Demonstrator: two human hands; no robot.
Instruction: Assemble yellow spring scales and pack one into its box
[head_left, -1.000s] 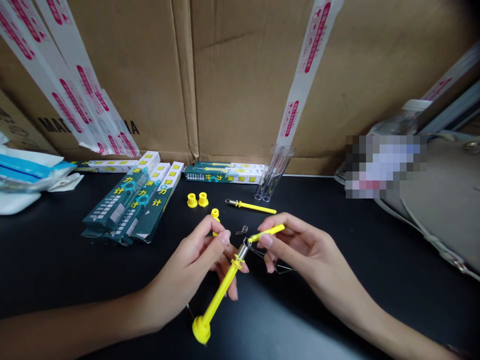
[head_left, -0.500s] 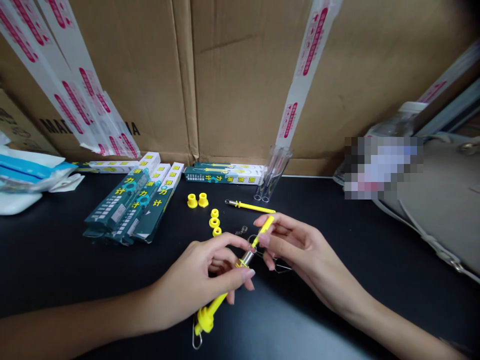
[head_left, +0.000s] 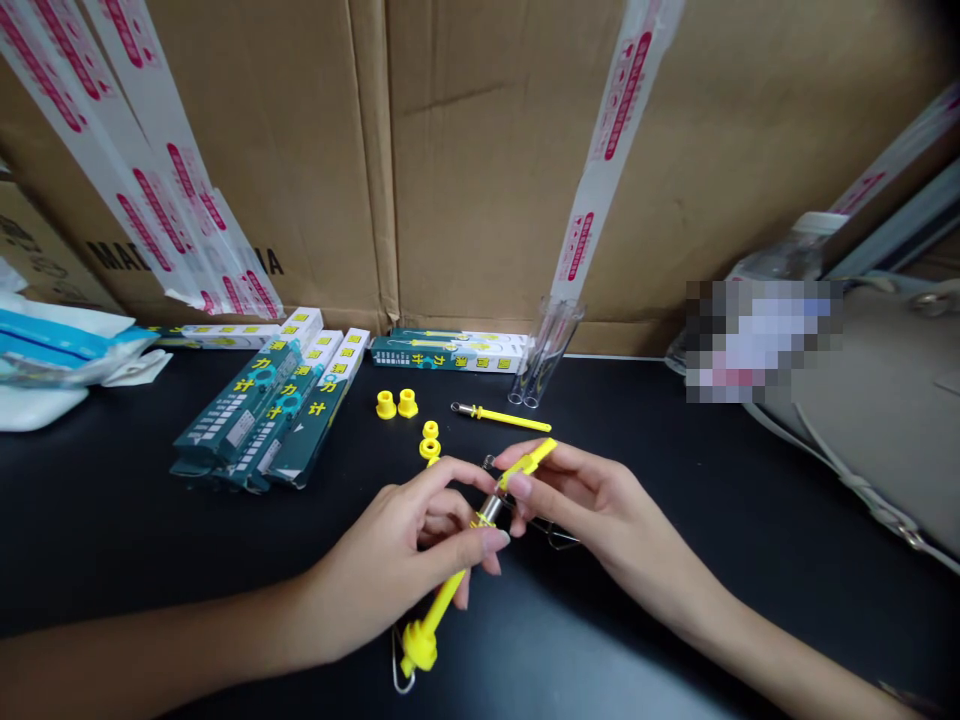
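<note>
My left hand (head_left: 397,550) is closed around a yellow spring scale rod (head_left: 448,598), which slants down toward me. A yellow knob (head_left: 420,646) with a wire hook (head_left: 403,680) is on the rod's lower end. At its upper end a silver spring (head_left: 490,509) shows between my fingertips. My right hand (head_left: 592,495) pinches a small yellow plastic piece (head_left: 538,456) between thumb and finger, its lower end meeting the spring's top. Whether the two are joined is hidden by my fingers. Under the right hand, bent wire (head_left: 562,537) is partly visible.
Beyond my hands lie another yellow rod with a spring (head_left: 514,419), yellow bushings (head_left: 385,405) and yellow rings (head_left: 429,448). Transparent tubes (head_left: 536,375) stand against the carton (head_left: 465,200). Printed boxes (head_left: 247,410) lie left; a bottle (head_left: 787,255) and a bag (head_left: 885,400) are right.
My right hand has moved the yellow piece down against the spring's top and tilted it flatter. The left hand keeps its grip on the rod, almost unmoved.
</note>
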